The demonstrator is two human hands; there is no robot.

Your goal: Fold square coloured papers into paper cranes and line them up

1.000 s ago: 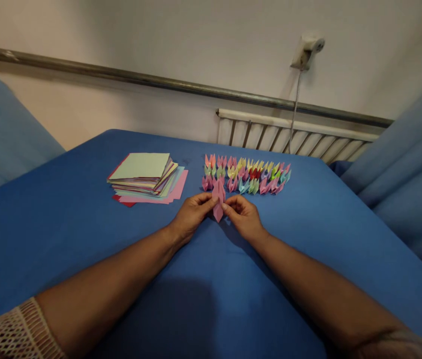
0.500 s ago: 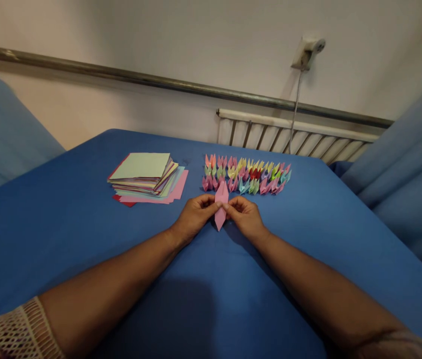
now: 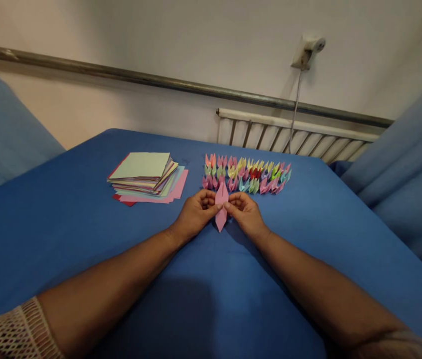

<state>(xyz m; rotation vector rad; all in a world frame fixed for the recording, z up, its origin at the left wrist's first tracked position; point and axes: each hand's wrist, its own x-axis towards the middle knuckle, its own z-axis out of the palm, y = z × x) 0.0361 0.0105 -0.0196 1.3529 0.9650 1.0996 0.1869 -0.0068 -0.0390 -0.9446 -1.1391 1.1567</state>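
Fingers pinch folded pink paper from both sides.

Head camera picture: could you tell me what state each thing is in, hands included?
Pink paper: folded narrow, pointed ends
Left hand: pinching the pink paper
Right hand: pinching its other side
Paper stack: piled, edges uneven
Paper figures: folded, in rows
Blue cloth: spread out
Cord: hanging down

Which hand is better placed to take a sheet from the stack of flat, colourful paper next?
Probably the left hand: it's nearer the stack. The right hand is farther across, and both hold the folded pink paper diamond.
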